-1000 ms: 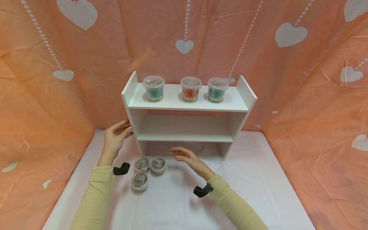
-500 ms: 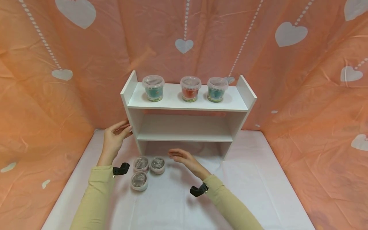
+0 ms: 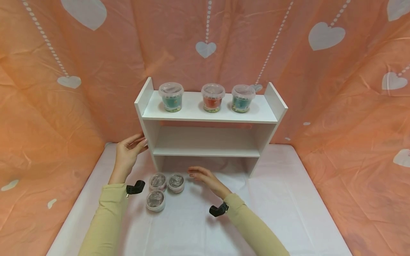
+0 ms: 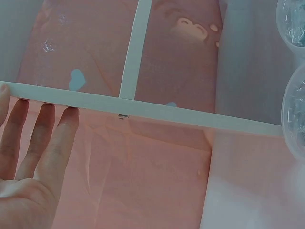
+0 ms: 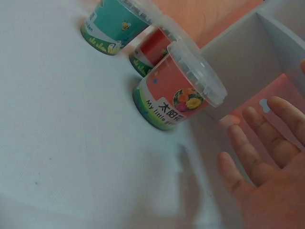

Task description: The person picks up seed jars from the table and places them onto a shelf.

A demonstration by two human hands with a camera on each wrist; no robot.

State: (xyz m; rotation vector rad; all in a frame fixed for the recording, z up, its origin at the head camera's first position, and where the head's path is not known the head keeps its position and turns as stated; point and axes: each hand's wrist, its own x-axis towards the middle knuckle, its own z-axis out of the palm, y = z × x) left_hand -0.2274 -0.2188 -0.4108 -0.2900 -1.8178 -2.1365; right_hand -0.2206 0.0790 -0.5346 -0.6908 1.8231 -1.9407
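My left hand (image 3: 126, 154) is at the left side panel of a white shelf unit (image 3: 208, 153). Its straight fingers (image 4: 62, 138) touch the panel's outer face. Between the arms, three lidded plastic tubs stand on the table: a back-left tub (image 3: 158, 182), a back-right tub (image 3: 175, 183) and a front tub (image 3: 155, 201). My right hand (image 3: 206, 178) hovers just right of them with fingers spread and nothing held. The right wrist view shows a red tub (image 5: 164, 95) with a flower label, nearest that hand, plus another red tub (image 5: 151, 50) and a teal tub (image 5: 114, 26).
On the unit's top board stand a teal tub (image 3: 172, 97) at left, a red tub (image 3: 213, 98) in the middle and another teal tub (image 3: 242, 99) at right. Orange cloth (image 3: 173, 42) with white hearts hangs behind and at both sides. A white cloth (image 3: 282, 199) covers the table.
My right hand has drifted slightly left, nearer the tubs on the table. The left hand stays at the side panel, and the tubs have not moved.
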